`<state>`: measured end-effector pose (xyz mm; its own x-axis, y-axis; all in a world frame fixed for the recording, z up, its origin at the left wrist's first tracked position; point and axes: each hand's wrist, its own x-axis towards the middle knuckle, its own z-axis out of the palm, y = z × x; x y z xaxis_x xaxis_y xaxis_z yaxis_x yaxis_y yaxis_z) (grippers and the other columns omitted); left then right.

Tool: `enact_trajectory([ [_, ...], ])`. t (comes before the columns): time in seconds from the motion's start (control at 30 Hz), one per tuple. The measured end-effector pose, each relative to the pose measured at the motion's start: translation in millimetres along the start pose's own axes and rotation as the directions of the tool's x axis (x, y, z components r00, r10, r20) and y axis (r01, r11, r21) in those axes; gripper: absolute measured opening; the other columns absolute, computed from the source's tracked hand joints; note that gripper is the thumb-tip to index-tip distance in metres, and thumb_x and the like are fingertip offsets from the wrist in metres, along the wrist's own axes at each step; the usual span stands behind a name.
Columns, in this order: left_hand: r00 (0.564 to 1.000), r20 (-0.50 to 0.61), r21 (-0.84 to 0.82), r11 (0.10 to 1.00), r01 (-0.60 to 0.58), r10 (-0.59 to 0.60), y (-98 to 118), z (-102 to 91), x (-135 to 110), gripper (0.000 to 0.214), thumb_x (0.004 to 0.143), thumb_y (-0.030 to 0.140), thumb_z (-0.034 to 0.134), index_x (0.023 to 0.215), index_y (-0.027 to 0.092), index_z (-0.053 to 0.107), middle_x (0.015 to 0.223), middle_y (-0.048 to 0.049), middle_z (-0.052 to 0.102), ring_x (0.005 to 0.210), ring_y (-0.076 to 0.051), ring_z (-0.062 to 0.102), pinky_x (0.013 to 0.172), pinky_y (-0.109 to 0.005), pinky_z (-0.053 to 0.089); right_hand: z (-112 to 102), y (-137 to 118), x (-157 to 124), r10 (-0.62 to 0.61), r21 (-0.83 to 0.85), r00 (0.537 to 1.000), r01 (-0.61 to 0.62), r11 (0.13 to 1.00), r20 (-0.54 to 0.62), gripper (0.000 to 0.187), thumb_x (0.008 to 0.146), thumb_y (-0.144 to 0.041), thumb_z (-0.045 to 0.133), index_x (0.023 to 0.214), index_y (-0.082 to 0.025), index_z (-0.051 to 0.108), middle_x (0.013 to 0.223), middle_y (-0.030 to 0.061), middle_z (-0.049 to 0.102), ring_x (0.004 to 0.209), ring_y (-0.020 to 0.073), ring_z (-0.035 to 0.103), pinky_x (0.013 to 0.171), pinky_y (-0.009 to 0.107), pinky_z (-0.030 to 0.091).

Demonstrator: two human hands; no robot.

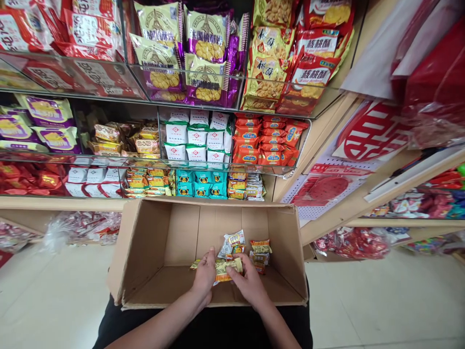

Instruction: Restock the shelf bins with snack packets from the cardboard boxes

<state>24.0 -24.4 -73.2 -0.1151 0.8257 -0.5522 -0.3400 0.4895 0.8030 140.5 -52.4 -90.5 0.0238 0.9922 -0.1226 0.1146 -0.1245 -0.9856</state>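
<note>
An open cardboard box (152,242) rests on my lap, holding several small snack packets (250,249) toward its right side. Both my hands reach into it. My left hand (204,274) and my right hand (249,281) are closed together on a bunch of yellow snack packets (227,268), gripping it from either end just above the box floor. Silver and orange packets lie loose right behind my fingers.
Glass-fronted shelves (156,160) full of packaged biscuits and sweets stand just beyond the box. A wooden shelf unit (345,203) with red decorations runs off to the right. Bagged red sweets (352,242) sit low on the right, another bag (83,228) low on the left. Pale tile floor lies on both sides.
</note>
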Motion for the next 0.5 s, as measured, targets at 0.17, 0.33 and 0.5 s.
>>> enact_trajectory([
  [0.17, 1.000, -0.005, -0.012, 1.000, 0.027, -0.027, -1.9, -2.0, 1.3, 0.031, 0.066, 0.049, 0.057, 0.062, 0.019, 0.048, 0.044, 0.0058, 0.050, 0.041, -0.012, 0.050, 0.043, -0.023, 0.040, -1.2, 1.9, -3.9, 0.076, 0.034, 0.994, -0.079, 0.996, 0.085, 0.034, 0.072, -0.035, 0.055, 0.100, -0.018, 0.047, 0.080, 0.0022, 0.056, 0.066, 0.0143, 0.054, 0.053, 0.023, 0.044],
  [0.33, 0.999, 0.044, -0.030, 0.999, 0.014, -0.012, -3.3, -1.3, 1.4, 0.029, 0.066, 0.046, 0.059, 0.064, 0.018, 0.050, 0.045, 0.0059, 0.050, 0.045, -0.012, 0.052, 0.051, -0.024, 0.043, -2.9, -1.2, -4.5, 0.083, 0.086, 0.994, -0.089, 0.992, 0.070, 0.030, 0.070, -0.033, 0.056, 0.095, -0.018, 0.048, 0.081, 0.0021, 0.056, 0.070, 0.0150, 0.053, 0.055, 0.024, 0.045],
  [0.5, 0.996, 0.065, -0.002, 0.998, 0.069, -0.069, 0.0, -2.5, 0.5, 0.032, 0.066, 0.049, 0.057, 0.065, 0.018, 0.051, 0.045, 0.0048, 0.049, 0.046, -0.013, 0.052, 0.049, -0.024, 0.041, -3.5, -2.3, -2.8, 0.154, 0.115, 0.984, -0.164, 0.980, 0.092, 0.032, 0.069, -0.034, 0.056, 0.095, -0.019, 0.045, 0.080, 0.0022, 0.056, 0.069, 0.0160, 0.054, 0.053, 0.024, 0.045],
])
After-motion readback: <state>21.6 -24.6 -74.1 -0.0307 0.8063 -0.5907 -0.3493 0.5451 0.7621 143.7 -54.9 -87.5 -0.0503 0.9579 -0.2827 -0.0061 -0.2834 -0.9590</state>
